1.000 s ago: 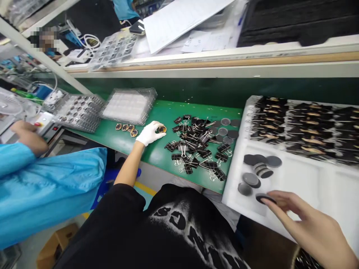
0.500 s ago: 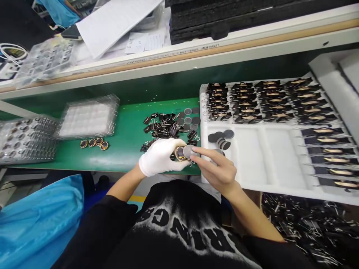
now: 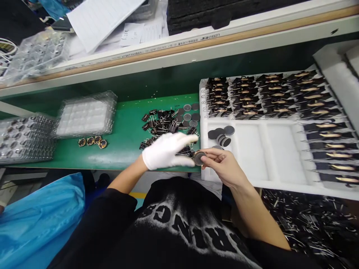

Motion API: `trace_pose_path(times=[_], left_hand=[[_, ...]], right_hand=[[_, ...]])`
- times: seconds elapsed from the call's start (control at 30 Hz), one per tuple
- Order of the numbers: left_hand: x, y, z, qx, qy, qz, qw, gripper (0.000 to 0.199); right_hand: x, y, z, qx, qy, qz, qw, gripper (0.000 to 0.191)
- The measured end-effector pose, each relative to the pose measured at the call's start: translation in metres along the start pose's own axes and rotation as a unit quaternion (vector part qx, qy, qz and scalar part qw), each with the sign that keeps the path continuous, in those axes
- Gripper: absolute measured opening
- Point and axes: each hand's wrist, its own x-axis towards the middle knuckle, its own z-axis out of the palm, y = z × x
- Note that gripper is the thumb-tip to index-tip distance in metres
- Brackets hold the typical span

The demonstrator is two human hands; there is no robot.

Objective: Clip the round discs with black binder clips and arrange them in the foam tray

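While the right hand pinches the gold-rimmed grey disc between its fingers beside the binder clips, the gloved left hand spreads its fingers near it; an even, level pinch at the rim should best prevent slipping.

Round flat piece, grey-faced, gold showing at rim, is pinched between thumb and fingers of right hand; grey face turned upward, held near tabletop's front edge.
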Motion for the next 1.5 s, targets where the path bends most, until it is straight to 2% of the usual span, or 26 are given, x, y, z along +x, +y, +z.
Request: trace_pose_path(times=[0.07, 0.13, 0.23, 0.33, 0.47, 0.53, 0.6, 0.73, 0.8, 0.83, 0.9, 1.0, 1.07, 1.13, 1.23, 1.33, 1.43, 1.5], left_hand=[[0.012, -0.028, -0.009, 0.064, -0.005, -0.088, 0.994, 0.053], [0.025, -0.057, -0.012, 0.152, -0.035, -0.152, 0.976, 0.043], [0.042, -0.091, -0.008, 0.187, -0.111, -0.173, 0.961, 0.037], [0.045, -0.112, -0.008, 0.111, -0.13, -0.168, 0.971, 0.032], [0.038, -0.123, -0.03, -0.069, -0.09, -0.129, 0.985, 0.034], [0.036, -0.116, -0.039, -0.123, -0.044, -0.126, 0.983, 0.034], [0.036, -0.096, -0.039, -0.157, 0.033, -0.126, 0.979, 0.032], [0.031, -0.033, -0.016, -0.231, 0.227, -0.1, 0.941, 0.028], [0.025, -0.007, -0.007, -0.239, 0.259, -0.091, 0.931, 0.026], [0.022, 0.001, -0.006, -0.229, 0.259, -0.087, 0.934, 0.025], [0.016, 0.008, -0.011, -0.188, 0.219, -0.085, 0.954, 0.028], [0.014, 0.004, -0.026, -0.129, 0.077, -0.097, 0.984, 0.045], [0.016, 0.0, -0.034, -0.11, -0.015, -0.08, 0.991, 0.056], [0.02, 0.0, -0.035, -0.093, -0.062, -0.054, 0.992, 0.064], [0.024, 0.005, -0.029, -0.073, -0.077, -0.036, 0.994, 0.068], [0.026, 0.011, -0.022, -0.08, -0.054, -0.029, 0.995, 0.061], [0.027, 0.014, -0.02, -0.121, -0.036, -0.055, 0.99, 0.052], [0.028, 0.013, -0.02, -0.151, -0.039, -0.083, 0.984, 0.048]], right_hand=[[0.004, -0.003, -0.001, 0.056, 0.045, 0.009, 0.997, 0.036], [0.007, -0.007, 0.001, 0.104, 0.061, 0.02, 0.993, 0.037], [0.006, -0.01, 0.004, 0.145, 0.052, 0.031, 0.988, 0.037], [0.005, -0.009, 0.002, 0.151, 0.046, 0.021, 0.987, 0.034], [0.008, -0.002, -0.004, 0.171, 0.053, 0.019, 0.984, 0.034], [0.012, 0.002, -0.001, 0.181, 0.058, 0.008, 0.982, 0.035], [0.017, 0.004, 0.007, 0.173, 0.064, -0.033, 0.982, 0.036], [0.024, 0.003, 0.027, 0.113, 0.055, -0.158, 0.979, 0.033], [0.023, -0.001, 0.031, 0.065, 0.058, -0.199, 0.976, 0.03], [0.021, -0.003, 0.03, 0.043, 0.066, -0.214, 0.974, 0.028], [0.015, -0.008, 0.025, 0.005, 0.065, -0.233, 0.97, 0.022], [0.004, -0.017, 0.013, -0.05, 0.011, -0.24, 0.97, 0.013], [-0.001, -0.023, 0.006, -0.081, -0.023, -0.226, 0.97, 0.012], [-0.004, -0.027, 0.003, -0.088, -0.037, -0.207, 0.974, 0.013], [-0.007, -0.031, 0.002, -0.069, -0.04, -0.182, 0.98, 0.016], [-0.009, -0.033, 0.002, -0.055, -0.028, -0.174, 0.983, 0.019], [-0.011, -0.033, 0.001, -0.044, -0.017, -0.176, 0.983, 0.019], [-0.011, -0.032, 0.0, -0.018, 0.02, -0.185, 0.982, 0.021]])
